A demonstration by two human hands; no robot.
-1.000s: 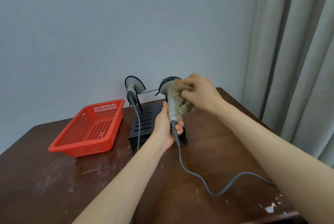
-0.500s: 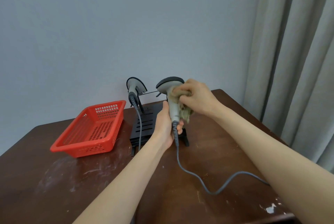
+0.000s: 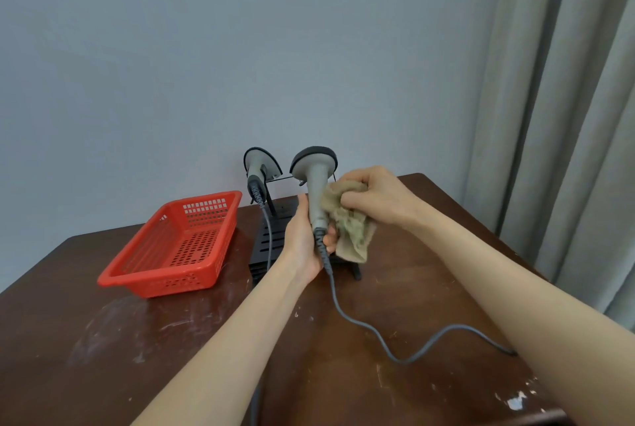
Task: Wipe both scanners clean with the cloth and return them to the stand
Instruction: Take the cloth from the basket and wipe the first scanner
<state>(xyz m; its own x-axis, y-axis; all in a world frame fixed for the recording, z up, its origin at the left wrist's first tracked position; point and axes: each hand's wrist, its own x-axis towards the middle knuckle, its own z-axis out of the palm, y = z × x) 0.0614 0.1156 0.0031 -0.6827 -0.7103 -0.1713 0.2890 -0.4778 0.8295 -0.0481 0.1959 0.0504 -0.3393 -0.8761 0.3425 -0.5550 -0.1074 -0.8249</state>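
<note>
- over the black stand (image 3: pixel 271 243), near the back of the table (image 3: pixel 120 339), what's actually being held?
- left hand (image 3: pixel 305 243) has its fingers wrapped round the bottom of the grey scanner (image 3: pixel 314 181), right where the cable (image 3: pixel 405 361) comes out. scanner's upright, wide dark head on top, lifted clear of the stand.
- and the other hand?
- right hand (image 3: pixel 374 198) is curled tight on a bunched tan cloth (image 3: pixel 350 229), pressing it against the right side of the scanner's handle, just above the left fingers. loose end of the cloth hangs down below the fist.
- where's the second one?
- second scanner (image 3: pixel 257 168) sits at the back left of the stand, head up, apart from both hands. its cord (image 3: pixel 269 247) trails down over the slotted black plate toward the front.
- cable on the held one?
- drops to the tabletop, curves right and goes out of sight behind the right forearm.
- anything else around?
- red slotted basket (image 3: pixel 161 284) just left of the stand, grey curtain (image 3: pixel 567 116) on the right, plain wall (image 3: pixel 240 47) behind. table top has pale scuffs and a few chipped spots.
</note>
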